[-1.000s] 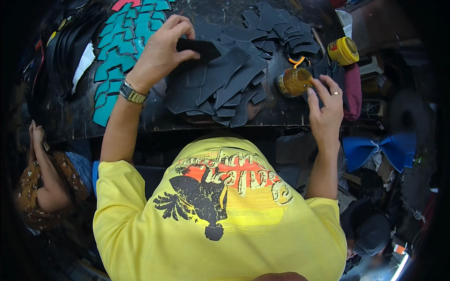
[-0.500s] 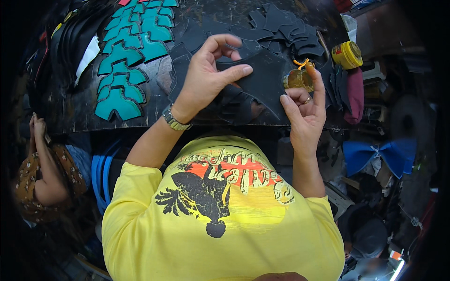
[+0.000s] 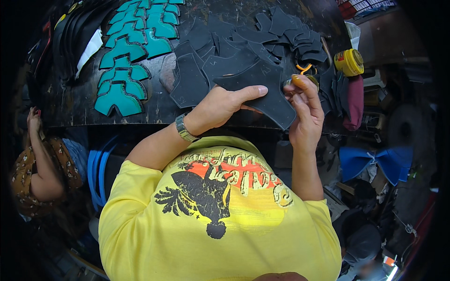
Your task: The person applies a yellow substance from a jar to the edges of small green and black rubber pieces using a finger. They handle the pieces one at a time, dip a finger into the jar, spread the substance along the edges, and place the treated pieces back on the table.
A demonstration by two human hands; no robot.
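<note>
A dark, curved cut-out sheet piece (image 3: 276,100), like a shoe-upper part, lies under my left hand (image 3: 225,104). My left thumb rests on top of it and the fingers go beneath, gripping it near the table's front edge. Beside the piece's right edge is my right hand (image 3: 304,105), its fingers loosely curled and apart. The index fingertip carries an amber, glue-like smear. Mostly hidden behind those fingers stands a small glass jar (image 3: 316,83) with amber contents. An orange loop (image 3: 303,69) shows just beyond it.
Many similar dark pieces (image 3: 192,75) overlap across the table. Rows of teal pieces with dark edges (image 3: 117,100) lie to the left. A yellow tub (image 3: 348,62) and a maroon cloth (image 3: 354,103) sit at the right edge. Another person's arm (image 3: 44,168) shows at far left.
My left hand has moved down and closed on the dark piece, thumb now flat on it. My right index finger has bent lower, and the hand covers more of the jar.
</note>
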